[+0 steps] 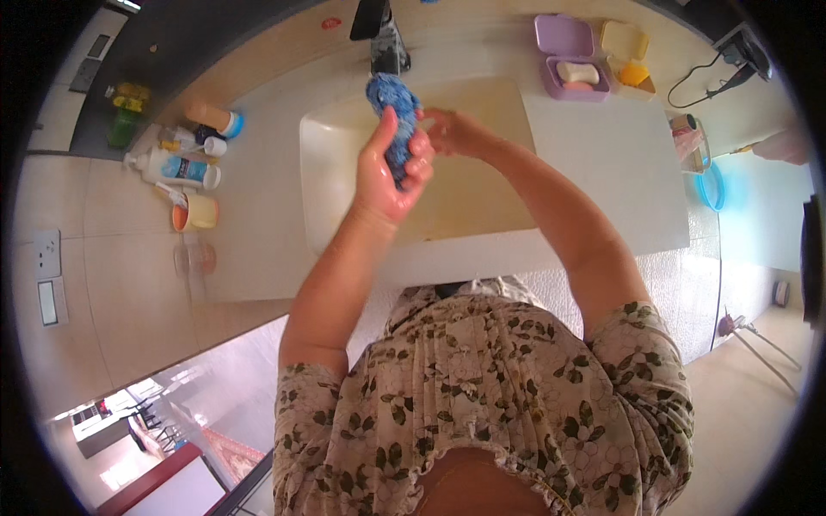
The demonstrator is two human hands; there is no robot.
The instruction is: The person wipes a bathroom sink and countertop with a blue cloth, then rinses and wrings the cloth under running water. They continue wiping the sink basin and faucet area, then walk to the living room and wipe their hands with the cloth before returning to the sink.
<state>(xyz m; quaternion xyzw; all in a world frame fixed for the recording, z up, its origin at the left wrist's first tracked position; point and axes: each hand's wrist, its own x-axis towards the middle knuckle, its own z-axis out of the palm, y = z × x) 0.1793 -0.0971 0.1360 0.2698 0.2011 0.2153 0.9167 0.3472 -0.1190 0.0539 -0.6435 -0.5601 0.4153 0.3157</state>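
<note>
Over the pale sink basin (pixel 482 206), my left hand (pixel 387 176) is closed around a bunched, mottled blue cloth (pixel 398 129). The cloth stands up out of the fist, its top end just below the black and chrome faucet (pixel 389 52). My left hand looks wet. Right beside the cloth is my right hand (pixel 456 135), its fingers loosely bent and apart. Those fingertips come close to the cloth and the left fingers; whether they touch is unclear. I see nothing in the right hand.
Behind the basin to the right stand an open purple soap box (pixel 576 86) with bars of soap and a yellow box (pixel 635 76). Along the left side are a white bottle (pixel 185 170), a cup (pixel 200 211) and a green bottle (pixel 125 125). A blue basin (pixel 711 185) is at the right.
</note>
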